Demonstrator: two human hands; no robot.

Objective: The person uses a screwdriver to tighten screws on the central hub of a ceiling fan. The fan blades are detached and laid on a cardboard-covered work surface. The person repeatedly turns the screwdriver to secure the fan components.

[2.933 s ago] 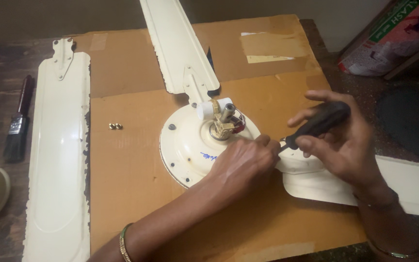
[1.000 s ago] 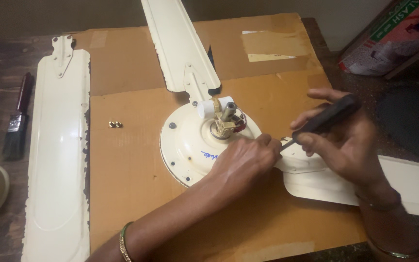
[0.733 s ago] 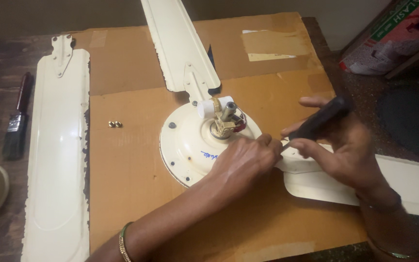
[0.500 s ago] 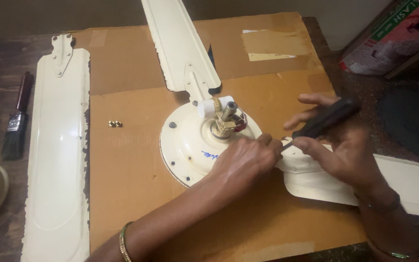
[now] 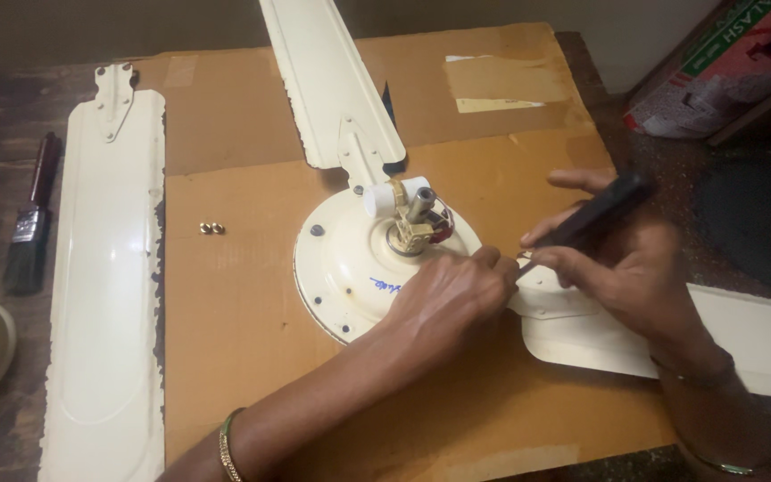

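Cream fan motor [image 5: 350,268] under left hand [image 5: 452,290] pinching at blade bracket, right hand [image 5: 622,268] gripping black screwdriver [image 5: 595,212]

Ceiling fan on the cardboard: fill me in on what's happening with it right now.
A person is working on a cream ceiling fan motor lying on a cardboard sheet. The right hand holds a dark-handled screwdriver angled down at the bracket where a blade meets the motor; the left hand rests at that joint. A second blade also meets the motor, and a third, loose blade lies to the left, near two small brass nuts and a paintbrush.
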